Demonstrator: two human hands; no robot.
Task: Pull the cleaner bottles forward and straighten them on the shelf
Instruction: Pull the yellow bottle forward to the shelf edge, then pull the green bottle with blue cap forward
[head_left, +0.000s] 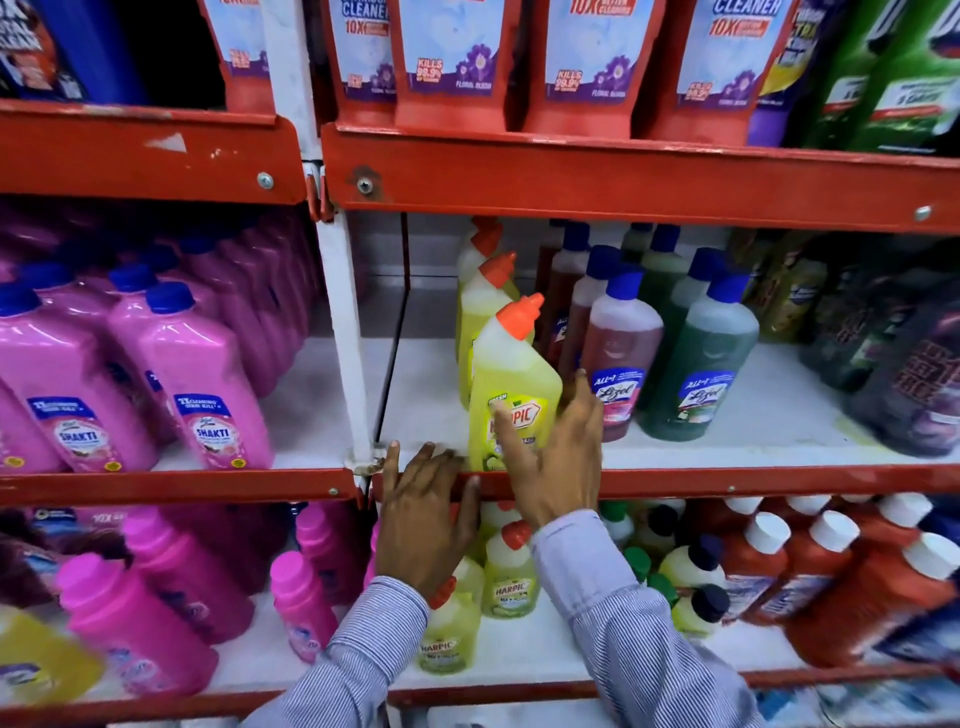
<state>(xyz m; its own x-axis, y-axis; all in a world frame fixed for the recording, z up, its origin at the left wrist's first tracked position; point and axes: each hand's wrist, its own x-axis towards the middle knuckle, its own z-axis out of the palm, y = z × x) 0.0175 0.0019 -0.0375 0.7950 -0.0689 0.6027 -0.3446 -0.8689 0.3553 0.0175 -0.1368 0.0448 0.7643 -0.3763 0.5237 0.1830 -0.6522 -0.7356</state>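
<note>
A yellow-green Harpic bottle (511, 387) with an orange cap stands at the front edge of the middle shelf (727, 480), with more of the same lined up behind it. My right hand (553, 452) lies against its front and right side, fingers spread, thumb across the label. My left hand (423, 512) rests on the shelf's red front lip just left of the bottle, fingers apart, holding nothing. To the right stand a reddish Lizol bottle (618, 358) and a green Lizol bottle (709, 364) with blue caps.
Pink Shakti bottles (202, 384) fill the left bay behind a white upright post (345, 332). Red pouch packs (587, 62) hang on the shelf above. Small Harpic bottles (509, 577), pink bottles and red-brown bottles (831, 582) crowd the shelf below. Dark bottles (904, 353) stand at far right.
</note>
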